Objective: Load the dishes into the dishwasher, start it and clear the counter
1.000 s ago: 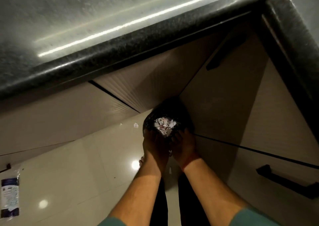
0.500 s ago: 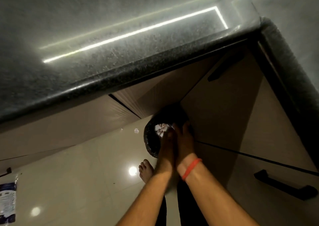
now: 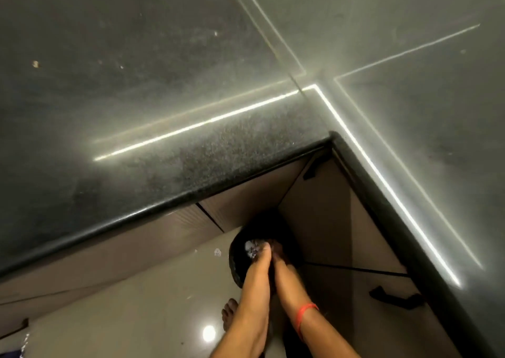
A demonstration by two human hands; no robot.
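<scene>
Both hands, left hand (image 3: 261, 262) and right hand (image 3: 281, 259), reach down over the round black-lined bin (image 3: 240, 259) on the floor below the dark speckled bench (image 3: 191, 152); finger state unclear.

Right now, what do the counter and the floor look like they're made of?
Counter: dark speckled stone, likely polished granite; it mirrors the strip light, and its edge is rounded and glossy. Floor: pale glossy tile, probably glazed ceramic or vitrified; it reflects a round light spot.

One head-worn view only, looking steeply down over the dark speckled stone counter (image 3: 169, 106) corner, close above, onto glossy beige floor tiles (image 3: 131, 303).
</scene>
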